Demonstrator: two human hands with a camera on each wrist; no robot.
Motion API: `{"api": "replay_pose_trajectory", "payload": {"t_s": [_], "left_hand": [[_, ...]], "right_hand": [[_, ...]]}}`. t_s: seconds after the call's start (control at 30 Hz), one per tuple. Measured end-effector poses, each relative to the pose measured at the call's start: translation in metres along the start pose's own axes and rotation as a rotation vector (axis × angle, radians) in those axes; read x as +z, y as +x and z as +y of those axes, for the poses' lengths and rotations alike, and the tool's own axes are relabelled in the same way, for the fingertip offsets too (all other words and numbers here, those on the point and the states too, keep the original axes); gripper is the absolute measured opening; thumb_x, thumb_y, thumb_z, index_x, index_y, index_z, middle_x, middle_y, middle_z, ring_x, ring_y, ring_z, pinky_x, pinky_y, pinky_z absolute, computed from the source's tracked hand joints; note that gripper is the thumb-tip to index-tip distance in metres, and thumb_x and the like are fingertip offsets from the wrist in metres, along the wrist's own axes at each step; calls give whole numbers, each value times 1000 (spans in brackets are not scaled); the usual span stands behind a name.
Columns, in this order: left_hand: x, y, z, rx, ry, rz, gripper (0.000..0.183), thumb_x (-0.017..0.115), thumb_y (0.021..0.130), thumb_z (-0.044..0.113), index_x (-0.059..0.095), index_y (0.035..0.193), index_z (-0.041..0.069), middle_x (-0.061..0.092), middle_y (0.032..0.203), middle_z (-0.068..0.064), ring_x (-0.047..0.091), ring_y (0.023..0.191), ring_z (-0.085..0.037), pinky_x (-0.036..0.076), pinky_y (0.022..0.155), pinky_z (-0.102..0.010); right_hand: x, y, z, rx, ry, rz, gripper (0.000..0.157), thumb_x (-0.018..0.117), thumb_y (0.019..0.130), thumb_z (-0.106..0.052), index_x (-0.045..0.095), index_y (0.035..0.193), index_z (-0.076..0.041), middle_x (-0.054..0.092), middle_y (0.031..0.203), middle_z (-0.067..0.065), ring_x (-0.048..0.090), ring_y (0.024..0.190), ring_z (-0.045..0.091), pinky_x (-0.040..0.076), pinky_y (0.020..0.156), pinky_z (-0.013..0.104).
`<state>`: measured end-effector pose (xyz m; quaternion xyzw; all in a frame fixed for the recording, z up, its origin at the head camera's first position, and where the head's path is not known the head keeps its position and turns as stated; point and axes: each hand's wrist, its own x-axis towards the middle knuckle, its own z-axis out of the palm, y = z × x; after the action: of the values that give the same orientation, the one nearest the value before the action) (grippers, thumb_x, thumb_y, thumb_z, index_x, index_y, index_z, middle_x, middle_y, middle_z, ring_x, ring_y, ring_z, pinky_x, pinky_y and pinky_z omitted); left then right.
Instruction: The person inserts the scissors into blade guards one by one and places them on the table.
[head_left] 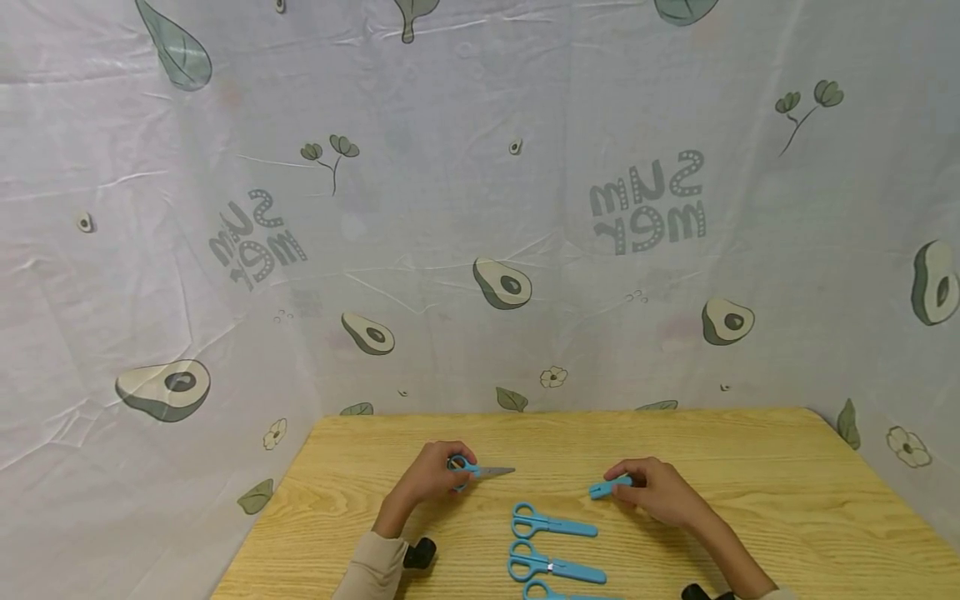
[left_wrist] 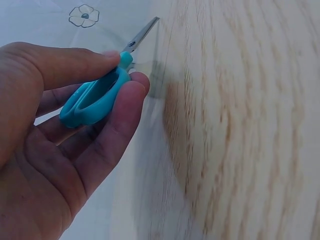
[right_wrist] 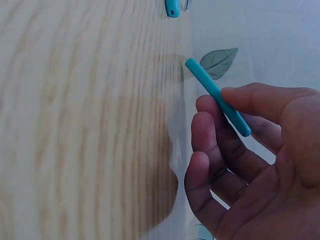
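My left hand (head_left: 437,473) pinches a pair of small blue-handled scissors (left_wrist: 95,100) by the handles, thumb on one side and fingers on the other. Its bare metal blades (head_left: 497,471) point right, toward the other hand. On the right, my right hand (head_left: 662,492) holds a blue blade cover (right_wrist: 217,97) between thumb and fingers, its far end turned to the left. A wide gap separates the cover from the blades. Below and between the hands lie sheathed blue scissors (head_left: 555,525), with a second sheathed pair (head_left: 557,568) under them, handles to the left.
Another pair of blue scissors (head_left: 547,590) is cut off by the bottom edge of the head view. The wooden table (head_left: 750,450) ends at a pale curtain (head_left: 420,208) printed with avocados and leaves, which also hangs along both sides.
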<state>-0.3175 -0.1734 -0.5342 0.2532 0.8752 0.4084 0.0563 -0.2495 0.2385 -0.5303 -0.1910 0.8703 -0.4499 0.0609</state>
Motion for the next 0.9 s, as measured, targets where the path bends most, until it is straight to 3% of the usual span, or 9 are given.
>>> {"api": "replay_pose_trajectory", "payload": {"t_s": [0.2,0.27,0.7,0.9], "left_hand": [[-2,-4,-1,5,4,-7,10,76,98,8,76,108,7,72,97,-7,64,73,-9,60,59,-25],[-2,-5,-1,5,-6,-14,10,77,98,8,76,108,7,72,96,-7,64,73,-9,61,59,-26],[0,-7,0,7,7,-44,11,77,97,6,76,108,5,73,97,-8,68,73,-14,62,60,-28],[0,-5,3,21,20,-49,11,77,97,7,76,108,5,73,97,-7,66,73,-10,60,59,-25]], "right_hand": [[-1,-5,1,6,6,-20,26,70,103,-15,75,124,1,78,109,14,67,83,7,53,67,25],[-1,-7,1,11,13,-22,26,70,103,-15,75,124,1,78,110,14,68,84,7,54,68,25],[-2,-16,3,14,29,-25,30,67,105,-15,72,126,6,79,98,11,69,76,9,52,63,24],[0,-16,6,-4,16,-6,28,67,106,-17,74,125,3,76,84,6,58,65,4,43,56,23]]}}
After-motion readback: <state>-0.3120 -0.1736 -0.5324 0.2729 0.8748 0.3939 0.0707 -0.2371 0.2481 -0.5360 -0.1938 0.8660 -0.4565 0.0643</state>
